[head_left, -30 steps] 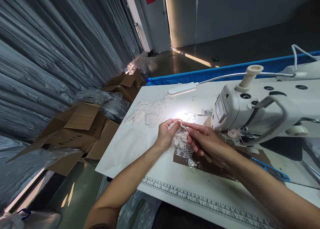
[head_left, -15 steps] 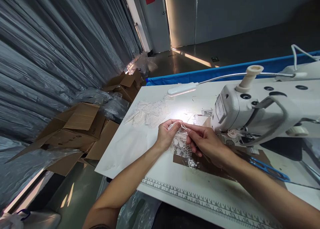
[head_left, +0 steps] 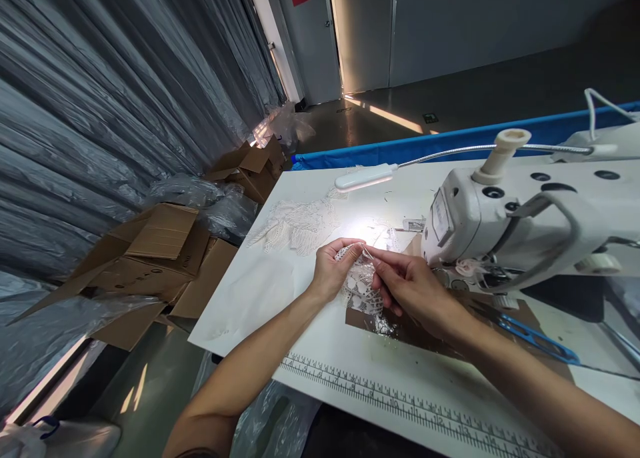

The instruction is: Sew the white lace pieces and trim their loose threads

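A piece of white lace [head_left: 364, 286] hangs between my hands, its lower part over a brown plate on the table. My left hand [head_left: 331, 269] pinches its upper edge between thumb and fingers. Close beside it, my right hand [head_left: 407, 278] is closed with thumb and forefinger at the same edge, by a thin light strand; the exact grip is too small to make out. More white lace [head_left: 303, 223] lies in a heap at the left of the table. The white sewing machine [head_left: 475, 211] stands just right of my right hand.
A lamp [head_left: 366, 177] on a bendy neck lights the work. Blue thread snips [head_left: 540, 338] lie right of my right forearm. A printed ruler [head_left: 373, 395] runs along the table's [head_left: 250, 291] front edge. Cardboard boxes [head_left: 150, 258] stand on the floor at left, by a grey curtain [head_left: 100, 98].
Almost nothing differs. Both hands stay at the lace edge, with only a slight shift of the right hand's fingers and of the camera view.
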Demonstrator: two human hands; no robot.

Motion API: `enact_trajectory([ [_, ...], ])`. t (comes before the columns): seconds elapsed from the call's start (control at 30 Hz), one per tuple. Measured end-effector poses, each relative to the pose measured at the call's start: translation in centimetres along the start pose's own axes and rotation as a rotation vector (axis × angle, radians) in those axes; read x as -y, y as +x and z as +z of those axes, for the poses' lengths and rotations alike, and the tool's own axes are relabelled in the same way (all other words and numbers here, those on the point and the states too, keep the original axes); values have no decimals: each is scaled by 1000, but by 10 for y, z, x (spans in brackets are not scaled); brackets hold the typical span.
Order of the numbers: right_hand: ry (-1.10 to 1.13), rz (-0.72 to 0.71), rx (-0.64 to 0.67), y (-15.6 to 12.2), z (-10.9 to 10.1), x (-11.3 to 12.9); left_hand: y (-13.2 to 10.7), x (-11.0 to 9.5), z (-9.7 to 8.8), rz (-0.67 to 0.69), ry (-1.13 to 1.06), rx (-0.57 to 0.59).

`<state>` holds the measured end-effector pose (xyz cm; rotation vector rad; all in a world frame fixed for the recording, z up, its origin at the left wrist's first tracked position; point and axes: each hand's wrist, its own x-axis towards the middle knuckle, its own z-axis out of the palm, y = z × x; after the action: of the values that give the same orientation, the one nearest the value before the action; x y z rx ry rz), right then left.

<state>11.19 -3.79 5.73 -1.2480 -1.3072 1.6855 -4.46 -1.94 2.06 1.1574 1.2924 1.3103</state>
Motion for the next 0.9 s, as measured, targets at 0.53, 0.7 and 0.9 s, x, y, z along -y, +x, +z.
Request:
enact_trajectory([
  [0.53, -21, 20, -3, -4, 0, 6, 0, -3, 1, 61, 30, 3],
  [0.7, -26, 0, -7, -3, -1, 4, -1, -7, 2, 89, 59, 9],
  [0.9, -17, 1, -30, -2, 0, 4, -1, -7, 2, 83, 104, 6],
])
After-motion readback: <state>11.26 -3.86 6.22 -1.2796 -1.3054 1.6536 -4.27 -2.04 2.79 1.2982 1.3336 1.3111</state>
